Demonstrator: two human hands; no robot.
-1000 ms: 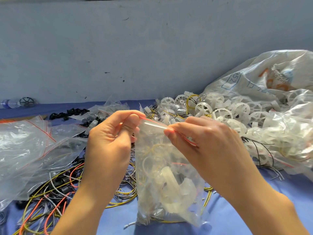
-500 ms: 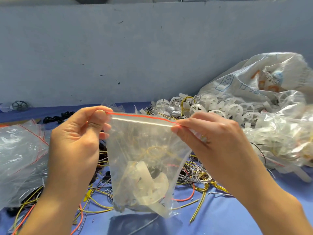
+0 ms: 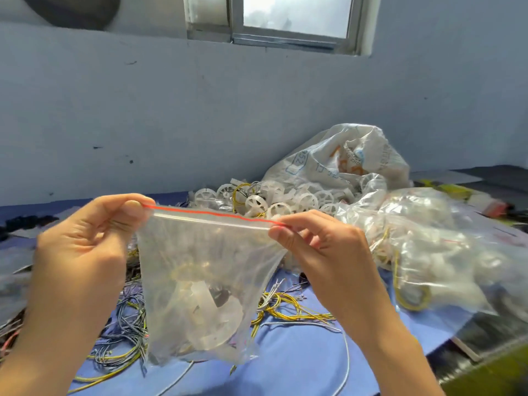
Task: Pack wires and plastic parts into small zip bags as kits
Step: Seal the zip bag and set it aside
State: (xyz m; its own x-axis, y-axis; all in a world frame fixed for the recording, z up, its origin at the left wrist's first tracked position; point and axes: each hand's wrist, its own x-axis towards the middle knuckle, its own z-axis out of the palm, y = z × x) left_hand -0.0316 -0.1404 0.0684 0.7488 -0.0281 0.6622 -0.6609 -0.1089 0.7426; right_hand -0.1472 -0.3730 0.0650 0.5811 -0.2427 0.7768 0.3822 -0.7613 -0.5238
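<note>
Step in hand: closing the zip bag [image 3: 205, 267], by the look of it. The top edge is pulled taut between the two hands.
Left hand: the left hand [image 3: 83, 252] pinches the bag's top left corner, thumb and fingers [image 3: 134, 205] clamped on the plastic.
Right hand: the right hand [image 3: 323, 247] pinches the top right corner the same way, right at the end of the seal.
Where the bag is: up in front of the person, hanging over the bench [image 3: 285, 367]. Its bottom is low over the loose wires [image 3: 285, 307]; whether it touches them cannot be told.
Seal: the red strip [image 3: 211, 213] runs straight from hand to hand and the track under it lies flat. Whether it is shut end to end cannot be told.
How to do it well: hold the stretch even, run a pinch along the whole track from corner to corner, then tug the sides gently apart to check it has caught.
Watch out: the film looks thin, so a hard pull could slip a corner. A wire end poking into the track would stop it closing.
Look of the bag: clear, soft and wrinkled, narrowing downward under its load.
Contents: pale plastic parts [image 3: 208, 312] slumped at the bottom, with a faint yellowish coil of wire above them.
Around: white wheels [image 3: 274, 198] heaped behind, a woven sack [image 3: 343, 161] beyond them, and a big clear bag [image 3: 428, 252] to the right.
</note>
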